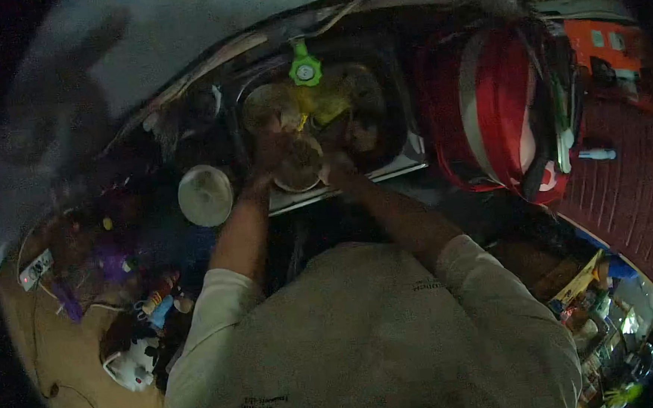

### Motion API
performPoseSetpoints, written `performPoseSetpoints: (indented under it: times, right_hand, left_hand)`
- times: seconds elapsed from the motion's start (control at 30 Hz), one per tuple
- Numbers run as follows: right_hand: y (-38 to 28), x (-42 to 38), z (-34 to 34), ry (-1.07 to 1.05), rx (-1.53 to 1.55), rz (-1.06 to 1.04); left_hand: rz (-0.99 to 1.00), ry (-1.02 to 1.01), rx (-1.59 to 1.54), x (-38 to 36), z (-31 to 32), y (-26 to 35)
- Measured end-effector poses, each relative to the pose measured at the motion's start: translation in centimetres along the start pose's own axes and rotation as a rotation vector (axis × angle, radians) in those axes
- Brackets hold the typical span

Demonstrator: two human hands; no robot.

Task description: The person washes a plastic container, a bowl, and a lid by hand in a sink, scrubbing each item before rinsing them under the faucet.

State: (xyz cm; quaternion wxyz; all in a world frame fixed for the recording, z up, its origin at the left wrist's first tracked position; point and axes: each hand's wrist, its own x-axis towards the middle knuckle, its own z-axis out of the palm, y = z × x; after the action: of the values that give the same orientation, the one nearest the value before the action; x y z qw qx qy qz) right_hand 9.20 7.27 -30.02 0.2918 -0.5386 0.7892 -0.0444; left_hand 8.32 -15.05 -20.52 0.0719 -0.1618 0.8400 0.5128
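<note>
In the dim head view, a round bowl [300, 168] is held low over the front of a dark sink [400, 117]. My left hand [269, 149] is at the bowl's left side, its fingers dim and partly blurred but apparently closed on the rim. On the right edge, my right hand [335, 168] grips the bowl with its fingers curled at the rim. Behind my hands, a pale round dish [264, 103] and a yellowish-green item [331, 99] lie in the sink. Above them is a bright green tap handle [305, 71].
A white round lid or plate [205, 196] sits left of the sink. To the right stands a red-and-white striped bag [496, 104]. Beyond it, a small light-blue object [597, 154] lies on a ribbed reddish-brown surface [617, 186]. A power strip [36, 269] is at far left.
</note>
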Motion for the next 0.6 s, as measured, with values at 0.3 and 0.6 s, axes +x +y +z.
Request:
performPoseSetpoints:
  times: [0.3, 0.6]
  right_hand:
    - [7.9, -9.1, -7.4, 0.494, 0.375, 0.365]
    - [10.4, -12.8, -10.5, 0.481, 0.589, 0.722]
  left_hand:
    - [-0.290, 0.295, 0.422, -10.1, -8.9, 8.6]
    - [-0.642, 0.131, 0.683, -12.7, -13.0, 4.6]
